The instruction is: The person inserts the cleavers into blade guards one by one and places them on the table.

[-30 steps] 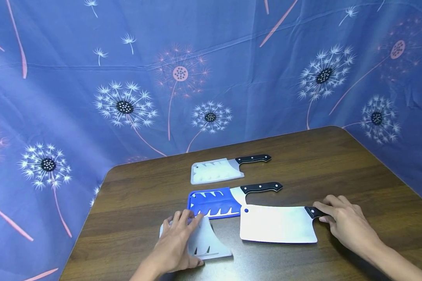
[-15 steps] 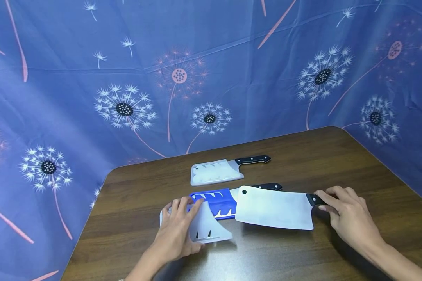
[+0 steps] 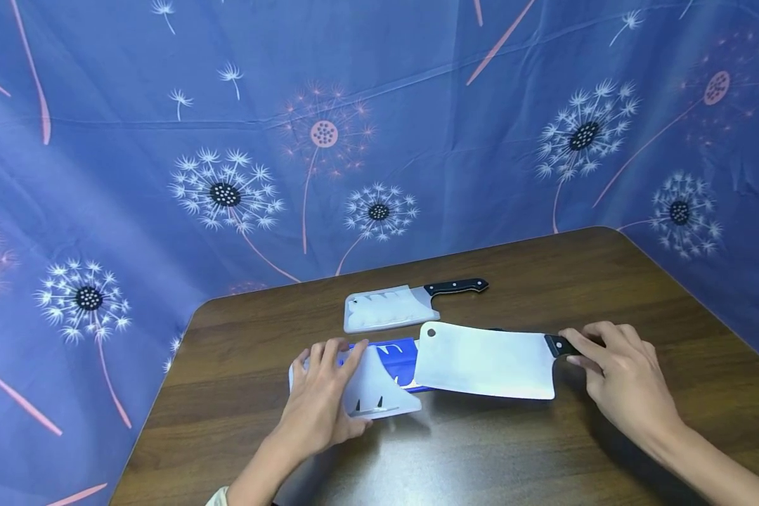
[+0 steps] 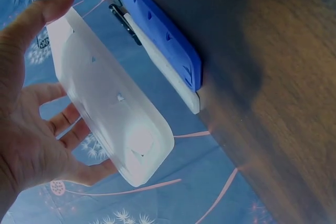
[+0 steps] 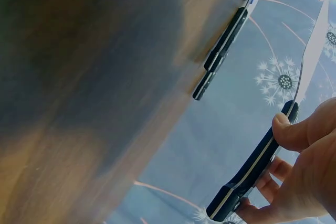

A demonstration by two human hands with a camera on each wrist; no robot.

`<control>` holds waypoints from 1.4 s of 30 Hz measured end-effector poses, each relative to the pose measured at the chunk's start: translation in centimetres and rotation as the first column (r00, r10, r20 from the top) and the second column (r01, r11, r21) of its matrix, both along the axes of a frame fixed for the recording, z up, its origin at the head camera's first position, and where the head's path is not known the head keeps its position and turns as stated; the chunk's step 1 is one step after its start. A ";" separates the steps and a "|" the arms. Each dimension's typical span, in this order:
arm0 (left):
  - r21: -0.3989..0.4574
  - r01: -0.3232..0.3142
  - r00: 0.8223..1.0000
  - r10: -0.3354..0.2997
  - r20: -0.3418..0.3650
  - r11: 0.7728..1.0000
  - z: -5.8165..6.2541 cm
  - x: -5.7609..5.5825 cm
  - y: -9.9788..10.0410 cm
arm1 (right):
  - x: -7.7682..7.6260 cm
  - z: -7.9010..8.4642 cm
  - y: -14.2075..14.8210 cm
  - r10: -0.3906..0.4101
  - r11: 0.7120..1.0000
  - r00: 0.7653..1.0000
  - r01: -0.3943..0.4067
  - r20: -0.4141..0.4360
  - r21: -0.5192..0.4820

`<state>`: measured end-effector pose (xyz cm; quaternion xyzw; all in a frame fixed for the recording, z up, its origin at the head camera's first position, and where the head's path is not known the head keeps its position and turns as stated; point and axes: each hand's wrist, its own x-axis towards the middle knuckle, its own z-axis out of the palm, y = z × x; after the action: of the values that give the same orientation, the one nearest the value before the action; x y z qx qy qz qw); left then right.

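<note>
My right hand (image 3: 626, 379) grips the black handle (image 5: 252, 166) of a large cleaver (image 3: 487, 362), its wide bare blade raised over the table and pointing left. In my left hand (image 3: 319, 397) is a translucent white blade cover (image 4: 113, 93), held by its edges between thumb and fingers, its wider end facing the cleaver. Blade tip and cover are close together but apart. Behind them lies a second cleaver in a blue blade cover (image 3: 398, 358), partly hidden by the raised blade and the white cover. Further back rests a smaller cleaver in a white cover (image 3: 386, 309).
The brown wooden table (image 3: 228, 422) has rounded far corners. A blue cloth (image 3: 417, 140) with dandelion prints hangs behind it and along its sides.
The cleaver has risen off the table and shifted slightly left and away from me. The white cover has been lifted too, and both now hide more of the blue-covered cleaver.
</note>
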<state>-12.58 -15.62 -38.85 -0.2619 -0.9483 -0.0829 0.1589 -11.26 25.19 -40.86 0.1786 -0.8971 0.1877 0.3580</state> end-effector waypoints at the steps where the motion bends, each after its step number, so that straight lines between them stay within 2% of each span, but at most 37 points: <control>1: 0.002 0.000 1.000 0.000 0.001 1.000 0.1 -0.1 0.0 | -0.1 0.0 0.0 -0.002 1.000 1.000 0.002 -0.010 0.002; 5: 0.006 -0.003 1.000 0.003 0.007 1.000 0.2 -0.3 0.1 | -0.2 0.3 -0.2 -0.007 1.000 1.000 0.008 -0.027 0.008; 15: -0.018 -0.044 0.999 0.044 0.003 0.999 0.6 -0.5 0.3 | -0.2 0.7 -0.6 -0.032 0.999 0.999 0.032 0.005 -0.006; 35: 0.032 -0.027 0.999 0.028 -0.019 0.999 0.9 -0.7 0.0 | -0.3 0.4 -0.2 0.004 1.000 0.999 -0.004 -0.040 -0.003; 42: 0.043 -0.020 0.999 0.022 -0.038 0.999 0.8 -0.7 0.0 | -0.1 0.5 -0.4 -0.007 1.000 1.000 0.007 -0.025 -0.006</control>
<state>-13.31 -15.58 -38.05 -0.2498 -0.9458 -0.0966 0.1834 -11.36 24.75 -40.36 0.1769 -0.8925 0.1870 0.3705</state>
